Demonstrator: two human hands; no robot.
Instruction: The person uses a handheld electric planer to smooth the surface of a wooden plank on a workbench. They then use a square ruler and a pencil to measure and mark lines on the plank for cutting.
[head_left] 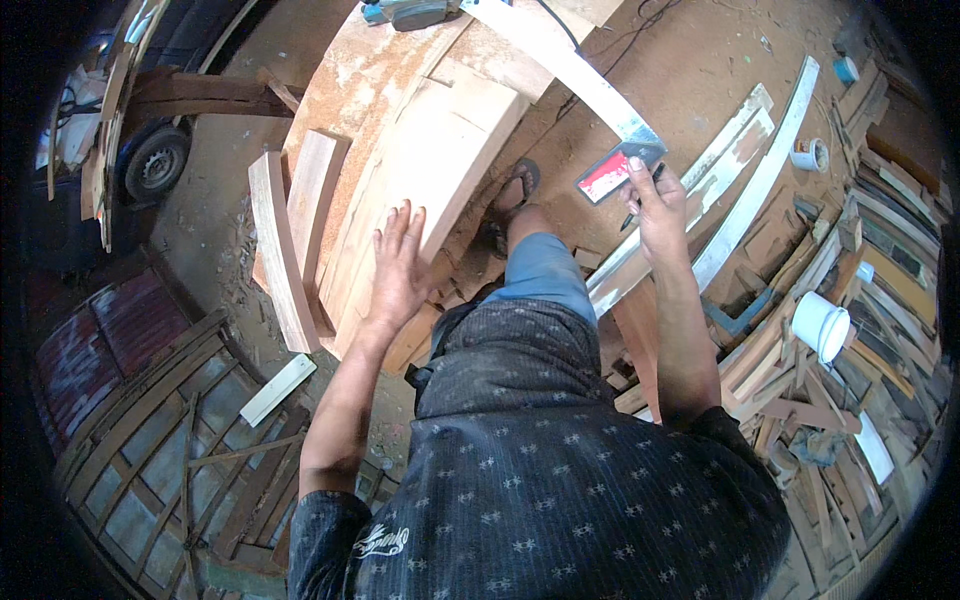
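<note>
My left hand [400, 262] rests with its fingers spread on the near end of a thick pale wooden plank [445, 140], which lies on a wooden worktable [340, 85]. Raised at the right, my right hand [657, 205] is closed on a flat rectangular piece [605, 178], dark grey at the edges with a red and white face; its exact kind is unclear. A thin dark pen-like stick [630, 216] is also held in that hand. Two short curved wooden pieces, the outer one [280, 245] and the inner one [317, 185], lie left of the plank.
A blue power tool [415, 12] sits at the table's far edge, beside a long white-coated board [550, 55]. Long white-painted boards [765, 175] lie to the right. A white bucket [820, 328] stands among stacked timber. Wooden frames [190, 450] and a vehicle wheel [157, 163] are at left.
</note>
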